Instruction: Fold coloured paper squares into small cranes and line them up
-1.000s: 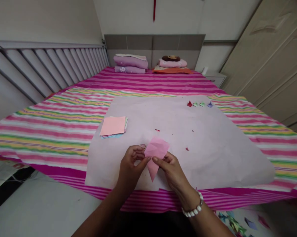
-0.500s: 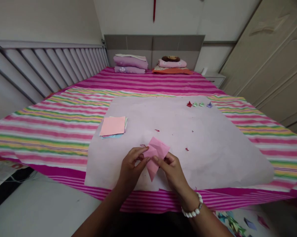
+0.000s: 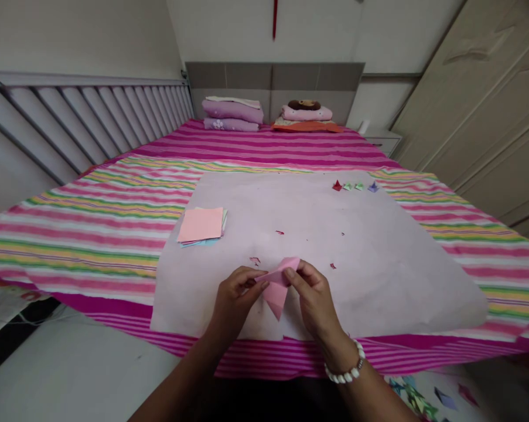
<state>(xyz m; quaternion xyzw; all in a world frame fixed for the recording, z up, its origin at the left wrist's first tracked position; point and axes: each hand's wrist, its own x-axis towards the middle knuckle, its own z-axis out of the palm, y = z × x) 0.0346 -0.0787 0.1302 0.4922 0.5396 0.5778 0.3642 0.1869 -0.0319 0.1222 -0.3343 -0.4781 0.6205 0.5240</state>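
- The left hand pinches the left corner of the pink paper between thumb and fingers.
- The right hand pinches its upper right part, the thumb lying on the near face.
- The pink paper is held between both hands, above the near part of the white sheet; it is partly folded, with one point hanging downward.
- A white beaded bracelet circles the right wrist.
- Just beyond the left hand lies a reddish scrap; more small scraps are scattered farther out.
- Left of these, near the sheet's edge, sits a stack of paper squares, salmon pink on top.
- Along the far right part stand a red folded piece, two green pieces and a purple piece, in a row.
- A striped cover lies under the sheet.
- At the far end, folded bedding rests before the headboard.
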